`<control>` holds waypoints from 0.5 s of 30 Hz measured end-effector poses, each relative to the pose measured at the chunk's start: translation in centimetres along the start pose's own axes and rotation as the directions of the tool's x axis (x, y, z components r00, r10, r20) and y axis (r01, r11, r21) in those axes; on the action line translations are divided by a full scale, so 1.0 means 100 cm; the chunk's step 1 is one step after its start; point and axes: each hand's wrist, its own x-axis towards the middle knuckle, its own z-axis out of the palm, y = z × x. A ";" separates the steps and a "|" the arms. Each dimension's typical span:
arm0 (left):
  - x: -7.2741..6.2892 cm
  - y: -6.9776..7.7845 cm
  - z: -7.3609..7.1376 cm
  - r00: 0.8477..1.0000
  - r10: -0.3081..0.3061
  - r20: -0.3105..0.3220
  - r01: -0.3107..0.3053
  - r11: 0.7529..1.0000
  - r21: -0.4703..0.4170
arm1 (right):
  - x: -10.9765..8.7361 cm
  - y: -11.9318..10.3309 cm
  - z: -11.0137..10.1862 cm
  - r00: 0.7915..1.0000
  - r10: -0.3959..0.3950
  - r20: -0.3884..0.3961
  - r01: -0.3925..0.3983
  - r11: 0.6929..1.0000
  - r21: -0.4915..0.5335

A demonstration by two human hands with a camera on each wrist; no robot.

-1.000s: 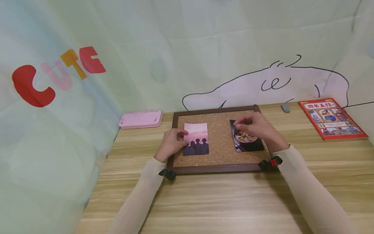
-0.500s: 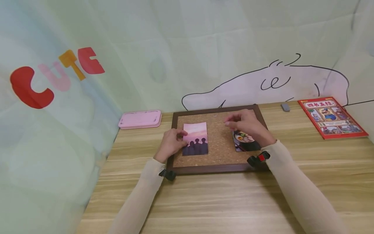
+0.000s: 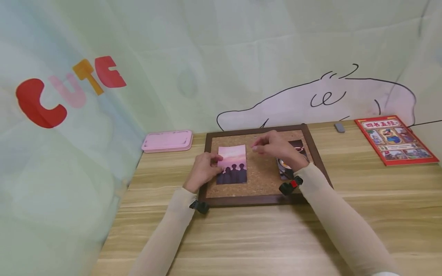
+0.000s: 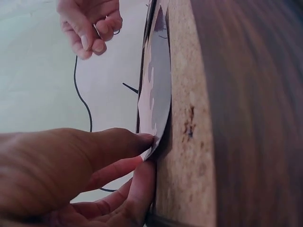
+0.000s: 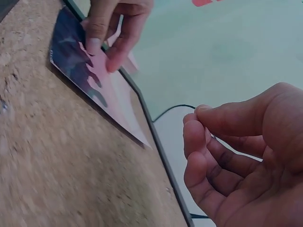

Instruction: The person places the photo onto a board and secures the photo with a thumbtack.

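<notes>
My left hand (image 3: pixel 202 171) pinches the left edge of a photo (image 3: pixel 232 163) with a pink sky and dark silhouettes of people. In the left wrist view, that photo (image 4: pixel 156 85) bows slightly away from the cork. Over the cork board (image 3: pixel 262 184), right of this photo, is my right hand (image 3: pixel 274 147), thumb and index finger meeting. A small pinkish thing shows at its fingertips in the head view, too small to name; the right wrist view hides it between the fingers. A second photo (image 3: pixel 284 173), of a bowl of food, lies partly hidden behind the right hand.
The board has a dark brown frame (image 3: pixel 238 202) and lies on a wood-grain table (image 3: pixel 248 237). Behind it stand a pink case (image 3: pixel 167 141) at left, a small grey block (image 3: pixel 340 127), and a red-bordered book (image 3: pixel 397 140) at right. A printed cloth (image 3: pixel 193 57) hangs behind.
My right hand has moved left from above the food photo to near the silhouette photo, its fingertips staying together. My left hand keeps its place at the photo's edge.
</notes>
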 end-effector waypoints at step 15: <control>-0.004 0.006 0.002 0.999 0.047 -0.007 -0.046 0.990 0.130 | 0.021 -0.009 0.035 0.998 -0.007 0.067 0.008 1.000 -0.012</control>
